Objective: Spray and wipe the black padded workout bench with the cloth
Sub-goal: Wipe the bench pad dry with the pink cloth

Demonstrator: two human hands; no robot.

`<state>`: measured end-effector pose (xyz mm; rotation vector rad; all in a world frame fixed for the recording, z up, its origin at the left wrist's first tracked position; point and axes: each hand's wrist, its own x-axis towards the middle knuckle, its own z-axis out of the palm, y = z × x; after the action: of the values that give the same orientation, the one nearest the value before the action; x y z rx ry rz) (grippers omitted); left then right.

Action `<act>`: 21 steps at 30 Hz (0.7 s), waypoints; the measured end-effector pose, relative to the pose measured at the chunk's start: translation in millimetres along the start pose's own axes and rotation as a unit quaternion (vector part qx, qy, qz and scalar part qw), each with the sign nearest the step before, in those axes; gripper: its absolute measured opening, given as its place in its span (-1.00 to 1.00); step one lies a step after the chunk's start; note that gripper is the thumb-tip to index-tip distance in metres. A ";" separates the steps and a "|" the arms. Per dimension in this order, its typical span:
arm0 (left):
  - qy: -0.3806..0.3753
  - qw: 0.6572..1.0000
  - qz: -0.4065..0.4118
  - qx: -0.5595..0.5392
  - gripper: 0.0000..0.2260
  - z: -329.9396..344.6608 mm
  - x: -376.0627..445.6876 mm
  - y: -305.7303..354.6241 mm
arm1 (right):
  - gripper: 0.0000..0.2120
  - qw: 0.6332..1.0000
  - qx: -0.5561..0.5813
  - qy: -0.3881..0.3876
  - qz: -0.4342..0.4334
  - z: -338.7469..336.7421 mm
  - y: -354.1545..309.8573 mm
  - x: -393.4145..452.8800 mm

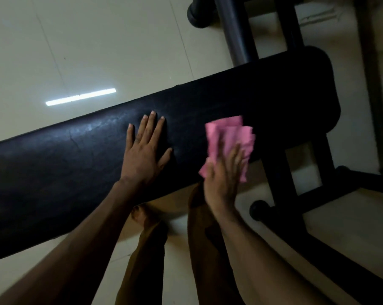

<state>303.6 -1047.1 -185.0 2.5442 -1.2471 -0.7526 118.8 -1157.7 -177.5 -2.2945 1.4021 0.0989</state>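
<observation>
My left hand [144, 153] lies flat on the black padded bench [76, 164], palm down, fingers spread and straight, pinching nothing. It rests about midway across the pad's width, fingertips pointing toward the far long edge. The vinyl beside it shows a dull sheen and a few creases.

My right hand [221, 181] presses the pink cloth [228, 137] against the bench near its near long edge, toward the rounded right end. My fingers are laid out over the cloth rather than curled around it, so the cloth is held down under my palm and fingers, not pinched. The hand is blurred, so the exact finger placement is hard to read. The cloth is crumpled, with frayed edges; its far part lies on the pad, and its near corner hangs just past the bench's near edge.

The two hands are near each other but apart, with bare pad between them.

Under the right end of the bench stands its black metal frame [296, 172], with a foot bar capped by a rounded end. My bare legs [151, 238] stand on the pale tiled floor [98, 40] just beside the near edge. A bright strip of reflected light [80, 97] lies on the floor beyond the far edge.

I can read no brand, label or writing on the bench, cloth or frame.
</observation>
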 end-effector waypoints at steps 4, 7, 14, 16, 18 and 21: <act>-0.003 1.000 0.022 -0.004 -0.32 -0.6 0.3 -6.6 | -0.25 0.963 -0.114 -0.097 -0.226 13.9 -7.6 -26.5; 0.004 0.999 0.032 -0.002 -0.35 -3.2 0.1 -9.7 | -0.29 0.971 -0.137 -0.010 -0.195 0.5 20.6 6.7; 0.008 0.999 -0.040 0.018 -0.32 -5.1 -22.0 -23.7 | -0.37 0.997 -0.072 0.029 -0.027 16.6 -20.3 6.0; 0.011 0.998 -0.056 0.029 -0.33 -6.3 -40.6 -37.9 | -0.34 0.980 -0.127 -0.035 -0.152 28.6 -28.7 -17.5; 0.009 0.998 -0.055 0.038 -0.33 -8.3 -60.5 -55.8 | -0.29 0.957 -0.163 -0.056 -0.236 26.2 -19.5 -13.9; 0.014 0.997 -0.066 0.036 -0.34 -12.1 -83.3 -83.9 | -0.35 0.976 -0.159 0.000 -0.147 20.7 -13.5 -1.4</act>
<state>324.2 -930.3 -178.8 2.7062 -1.1264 -0.7075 133.2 -1142.9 -191.1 -2.7385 1.0935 0.2461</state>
